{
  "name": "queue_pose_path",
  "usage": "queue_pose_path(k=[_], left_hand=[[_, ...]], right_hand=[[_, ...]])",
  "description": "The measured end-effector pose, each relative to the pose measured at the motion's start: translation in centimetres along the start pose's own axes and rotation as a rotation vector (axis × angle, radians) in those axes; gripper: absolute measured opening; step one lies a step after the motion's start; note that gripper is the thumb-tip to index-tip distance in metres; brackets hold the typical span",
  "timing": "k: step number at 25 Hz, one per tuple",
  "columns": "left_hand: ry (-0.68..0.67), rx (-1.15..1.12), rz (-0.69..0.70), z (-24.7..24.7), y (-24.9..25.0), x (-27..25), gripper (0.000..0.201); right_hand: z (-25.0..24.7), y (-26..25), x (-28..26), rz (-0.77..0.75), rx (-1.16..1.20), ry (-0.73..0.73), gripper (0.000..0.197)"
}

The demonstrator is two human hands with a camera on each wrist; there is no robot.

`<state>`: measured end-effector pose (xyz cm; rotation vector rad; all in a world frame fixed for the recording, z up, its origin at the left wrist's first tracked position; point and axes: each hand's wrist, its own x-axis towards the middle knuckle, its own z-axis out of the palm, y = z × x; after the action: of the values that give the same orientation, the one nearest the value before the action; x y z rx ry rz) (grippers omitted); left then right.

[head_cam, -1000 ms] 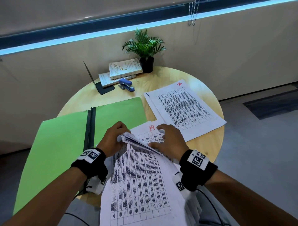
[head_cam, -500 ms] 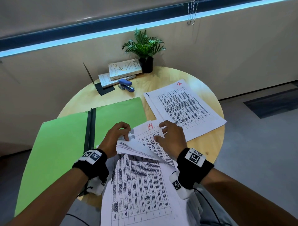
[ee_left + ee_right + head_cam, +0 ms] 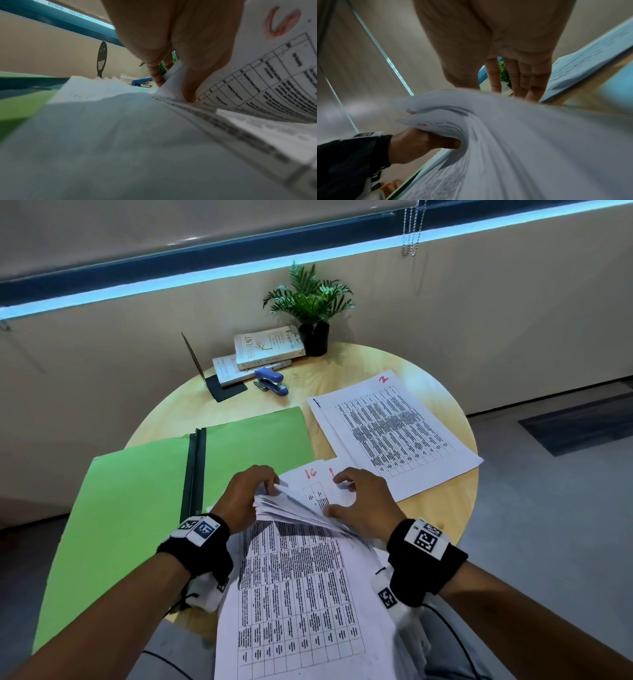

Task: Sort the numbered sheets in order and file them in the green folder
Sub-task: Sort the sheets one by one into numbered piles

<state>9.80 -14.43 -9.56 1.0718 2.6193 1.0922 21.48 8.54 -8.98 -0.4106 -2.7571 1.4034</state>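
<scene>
Fanning the stack of numbered sheets (image 3: 301,577) at the near edge of the surface (image 3: 442,505), left hand (image 3: 245,498) pinching lifted corners and right hand (image 3: 363,501) spread on the pages below, risks sheets slipping onto the floor, missing the open green folder (image 3: 137,501).

round wooden worktop (image 3: 445,508) sits against a beige wall (image 3: 479,320), a strip of blue light (image 3: 239,270) running along it, blind chain (image 3: 411,231) dangling, grey floor (image 3: 548,542) with a dark mat (image 3: 582,426).
</scene>
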Motion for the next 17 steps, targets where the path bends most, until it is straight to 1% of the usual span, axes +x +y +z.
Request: queue_pose_path(k=[1, 2, 4, 6, 7, 8, 9, 10, 11, 12, 13, 14, 15, 16, 17], left_hand=[[-0.018, 0.002, -0.014, 0.0, 0.5, 0.0, 0.022], [-0.045, 0.011, -0.021, 0.0, 0.6, 0.0, 0.027], [-0.044, 0.013, -0.054, 0.1, 0.7, 0.2, 0.038], [-0.037, 0.001, -0.047, 0.2, 0.7, 0.3, 0.048], [-0.039, -0.011, -0.046, 0.3, 0.7, 0.4, 0.057], [-0.048, -0.013, -0.047, 0.3, 0.7, 0.4, 0.068], [-0.051, -0.001, -0.051, 0.3, 0.6, 0.4, 0.078], [-0.054, -0.009, -0.058, 0.4, 0.5, 0.3, 0.084], [-0.058, -0.047, -0.071, 0.4, 0.6, 0.3, 0.083], [-0.055, -0.105, -0.077, 0.3, 0.7, 0.2, 0.075], [-0.047, -0.126, -0.069, 0.2, 0.8, 0.1, 0.063], [-0.044, -0.106, -0.034, 0.1, 0.9, 0.0, 0.052], [-0.034, -0.029, 0.027, 0.0, 0.9, -0.1, 0.046], [-0.029, 0.042, 0.084, 0.1, 0.6, 0.0, 0.044], [-0.028, 0.101, 0.112, 0.2, 0.3, 0.1, 0.043]], right_hand=[[-0.1, -0.1, 0.2, 0.03, -0.024, -0.022, 0.059], [-0.1, -0.3, 0.4, 0.052, -0.021, -0.036, 0.067], [-0.2, -0.8, 0.9, 0.085, -0.011, -0.044, 0.075], [-0.2, -1.0, 1.2, 0.119, -0.042, -0.03, 0.079], [-0.2, -1.1, 1.2, 0.111, -0.029, -0.021, 0.076], [0.0, -1.1, 1.0, 0.077, 0.015, -0.021, 0.069], [0.1, -1.2, 0.6, 0.024, 0.08, -0.038, 0.058], [0.2, -1.4, 0.0, -0.037, 0.142, -0.078, 0.045], [0.2, -1.7, -0.7, -0.102, 0.16, -0.123, 0.032], [0.1, -1.9, -1.3, -0.163, 0.133, -0.163, 0.023], [0.0, -1.9, -1.7, -0.214, 0.083, -0.198, 0.019], [-0.1, -1.8, -1.8, -0.247, 0.039, -0.222, 0.019], [-0.1, -1.5, -1.6, -0.254, 0.01, -0.227, 0.019], [-0.1, -1.2, -1.3, -0.238, 0.01, -0.204, 0.018], [-0.2, -0.9, -0.9, -0.199, 0.02, -0.152, 0.017]])
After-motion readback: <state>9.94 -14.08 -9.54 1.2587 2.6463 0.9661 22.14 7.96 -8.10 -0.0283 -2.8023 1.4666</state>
